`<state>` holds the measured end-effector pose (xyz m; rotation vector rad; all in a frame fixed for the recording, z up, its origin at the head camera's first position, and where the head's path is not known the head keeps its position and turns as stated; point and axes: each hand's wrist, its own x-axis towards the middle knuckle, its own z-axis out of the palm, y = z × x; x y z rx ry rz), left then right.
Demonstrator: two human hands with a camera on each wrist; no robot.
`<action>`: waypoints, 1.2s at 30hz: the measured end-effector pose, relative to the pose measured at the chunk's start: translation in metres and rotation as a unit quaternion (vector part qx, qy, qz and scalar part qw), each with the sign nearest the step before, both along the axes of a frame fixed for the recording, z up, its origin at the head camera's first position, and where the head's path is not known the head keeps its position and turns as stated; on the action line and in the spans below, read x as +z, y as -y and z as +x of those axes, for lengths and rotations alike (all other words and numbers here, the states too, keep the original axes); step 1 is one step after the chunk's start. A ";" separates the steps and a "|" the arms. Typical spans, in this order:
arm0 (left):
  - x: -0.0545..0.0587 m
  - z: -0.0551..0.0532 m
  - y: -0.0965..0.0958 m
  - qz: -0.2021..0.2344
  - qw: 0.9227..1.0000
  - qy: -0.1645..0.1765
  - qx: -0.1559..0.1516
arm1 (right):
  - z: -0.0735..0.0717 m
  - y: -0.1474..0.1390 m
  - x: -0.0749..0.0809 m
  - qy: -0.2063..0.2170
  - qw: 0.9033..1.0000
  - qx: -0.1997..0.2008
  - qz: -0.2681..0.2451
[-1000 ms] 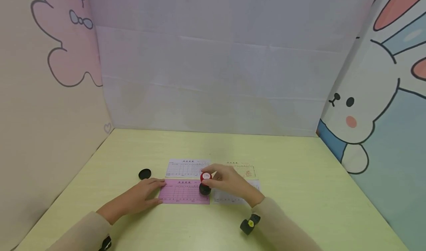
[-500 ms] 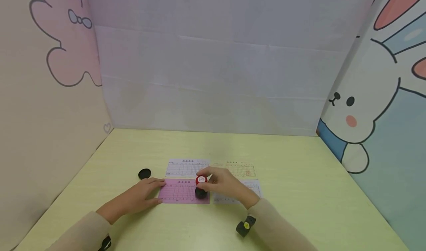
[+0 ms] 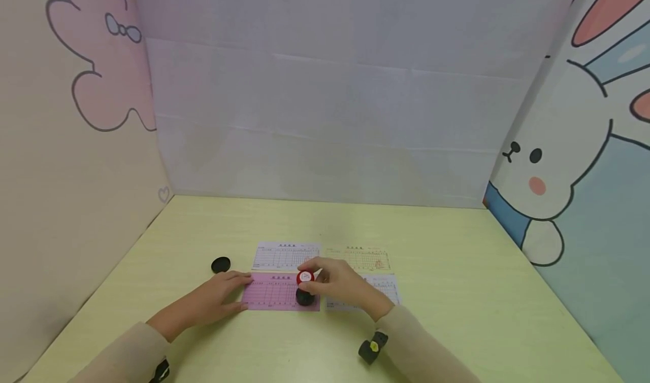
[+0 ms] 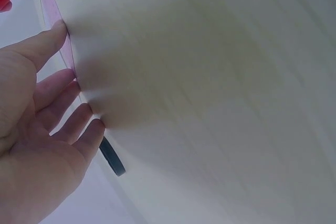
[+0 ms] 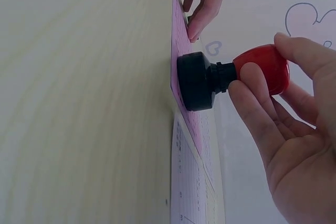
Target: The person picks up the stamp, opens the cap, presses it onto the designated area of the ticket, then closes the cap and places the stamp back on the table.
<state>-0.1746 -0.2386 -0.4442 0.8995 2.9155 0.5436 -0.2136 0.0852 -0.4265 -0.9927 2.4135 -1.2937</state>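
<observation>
My right hand (image 3: 347, 287) holds a round stamp (image 3: 305, 297) by its red handle. The fingers and thumb wrap that handle in the right wrist view, where the stamp's wide black base (image 5: 195, 81) stands right at the paper. Under it lies a pink printed form (image 3: 269, 294), with the stamp toward its lower right part. At the form's left edge rest the fingertips of my left hand (image 3: 215, 299), fingers extended. Just beyond that hand lies a black round cap (image 3: 220, 265), part of which shows in the left wrist view.
Behind the pink form is a white form (image 3: 279, 256), and a yellow form (image 3: 358, 254) with a red mark sits to its right. Another white form (image 3: 388, 286) is partly covered by my right hand. Light wooden table (image 3: 457, 293); walls with cartoon drawings enclose it.
My right hand has moved the stamp left and slightly toward me, from the pink form's right edge to over its lower right part. My left hand has stayed still.
</observation>
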 end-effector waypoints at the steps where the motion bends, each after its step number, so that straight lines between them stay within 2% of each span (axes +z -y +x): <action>1: 0.000 0.000 0.000 0.001 1.000 0.001 0.001 | 0.000 0.000 0.000 0.004 1.000 -0.001 0.000; 9: -0.004 -0.002 0.001 0.001 1.000 -0.010 -0.007 | 0.001 0.000 -0.002 0.035 0.999 -0.001 -0.009; 15: -0.003 -0.001 0.001 0.003 1.000 -0.011 -0.013 | 0.002 0.000 -0.003 0.043 0.999 -0.001 -0.011; 28: -0.001 0.001 0.000 0.001 1.000 -0.001 -0.005 | 0.001 0.000 -0.004 0.064 0.998 0.005 -0.029; 36: 0.002 0.001 -0.001 -0.002 1.000 -0.007 -0.007 | 0.001 0.000 -0.002 0.066 0.997 0.004 -0.031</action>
